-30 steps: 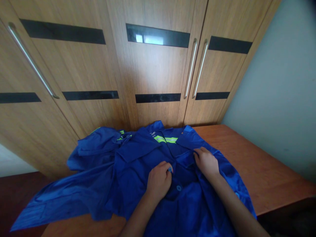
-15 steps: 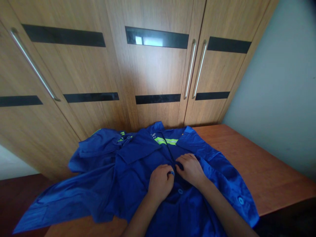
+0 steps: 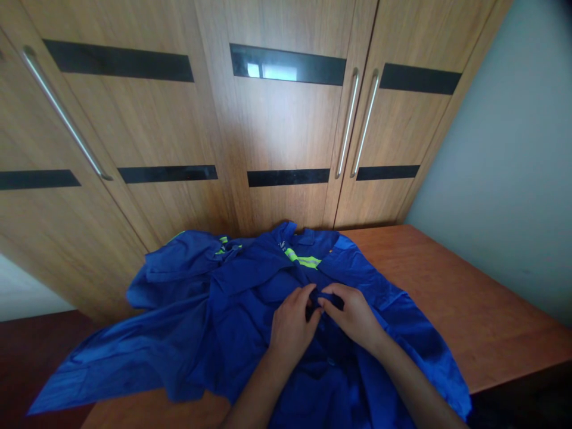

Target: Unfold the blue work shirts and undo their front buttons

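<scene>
A blue work jacket [image 3: 250, 310] with yellow-green and silver reflective strips lies spread over the wooden surface, collar at the far side and one sleeve stretched to the left. Over the middle of its front, my left hand [image 3: 294, 319] pinches the cloth at the front edge between thumb and fingers. Close against it, my right hand [image 3: 353, 310] grips the facing edge in the same way, the thumbs almost meeting. Whatever lies right between the fingertips, such as a button, is too small and dark to make out.
Tall wooden cabinet doors [image 3: 277, 131] with metal handles [image 3: 348, 125] and dark strips rise just behind the jacket. The reddish-brown tabletop [image 3: 460, 298] extends to the right as far as a pale wall [image 3: 500, 161]. Another folded blue garment part [image 3: 179, 259] lies at the back left.
My hands have drawn together, and the right thumb now reaches the left fingertips. The jacket's front edges are bunched up between them. The view has shifted slightly.
</scene>
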Tool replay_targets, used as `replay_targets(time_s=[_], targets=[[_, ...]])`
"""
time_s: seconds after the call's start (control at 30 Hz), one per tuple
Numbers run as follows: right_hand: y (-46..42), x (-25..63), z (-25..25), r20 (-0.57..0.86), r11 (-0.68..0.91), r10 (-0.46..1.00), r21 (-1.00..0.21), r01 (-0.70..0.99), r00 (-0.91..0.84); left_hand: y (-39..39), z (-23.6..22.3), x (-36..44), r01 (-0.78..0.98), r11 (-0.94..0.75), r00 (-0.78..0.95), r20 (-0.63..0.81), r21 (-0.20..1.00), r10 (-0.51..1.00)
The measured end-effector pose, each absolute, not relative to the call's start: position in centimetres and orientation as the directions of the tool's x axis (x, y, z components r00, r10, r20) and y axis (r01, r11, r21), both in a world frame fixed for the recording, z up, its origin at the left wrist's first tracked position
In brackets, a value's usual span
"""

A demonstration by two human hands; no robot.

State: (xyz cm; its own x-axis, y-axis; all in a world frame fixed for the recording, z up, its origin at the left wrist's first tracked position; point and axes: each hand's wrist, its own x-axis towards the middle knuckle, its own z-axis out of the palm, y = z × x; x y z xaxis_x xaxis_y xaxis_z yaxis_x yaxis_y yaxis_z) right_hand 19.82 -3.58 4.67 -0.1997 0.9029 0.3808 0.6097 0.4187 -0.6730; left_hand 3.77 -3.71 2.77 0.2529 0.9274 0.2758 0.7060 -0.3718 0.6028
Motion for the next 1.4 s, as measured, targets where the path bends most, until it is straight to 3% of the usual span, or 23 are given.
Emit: replay_targets(time_s=[0.33, 0.63, 0.87, 1.0, 1.1, 1.17, 1.27, 1.4], targets=[[-4.5, 18.8, 4.4, 0.389, 0.438, 0.890, -0.582, 0.685, -0.238, -3.9, 3.3, 3.4, 0.804, -0.361, 0.251, 0.281, 0.473, 0.926], [-3.7, 18.5, 3.1, 0.379, 0.324, 0.916, -0.508, 0.798, -0.131, -3.5, 2.9, 3.4, 0.697, -0.460, 0.348, 0.301, 0.551, 0.888], [-2.7, 20.4, 3.0, 0.408, 0.233, 0.912, -0.441, 0.867, -0.038, -3.4, 3.1, 3.2, 0.629, -0.466, 0.317, 0.343, 0.622, 0.884], [-1.9, 23.5, 3.8, 0.446, 0.064, 0.887, -0.372, 0.926, 0.117, -3.2, 3.5, 2.8, 0.656, -0.427, 0.241, 0.364, 0.622, 0.900], [-1.4, 25.3, 4.6, 0.333, -0.127, 0.921, -0.234, 0.964, 0.202, -3.1, 3.8, 2.6, 0.722, -0.386, 0.184, 0.379, 0.573, 0.907], [-1.1, 25.6, 5.0, 0.262, -0.172, 0.943, -0.141, 0.975, 0.204, -3.1, 3.8, 2.6, 0.746, -0.375, 0.166, 0.392, 0.550, 0.905], [-0.9, 24.3, 5.2, 0.310, -0.076, 0.945, -0.092, 0.993, 0.101, -3.0, 3.7, 2.6, 0.754, -0.376, 0.152, 0.413, 0.539, 0.898], [-0.8, 21.1, 4.9, 0.383, 0.224, 0.914, -0.200, 0.954, -0.135, -3.0, 3.6, 2.7, 0.737, -0.408, 0.155, 0.453, 0.539, 0.878]])
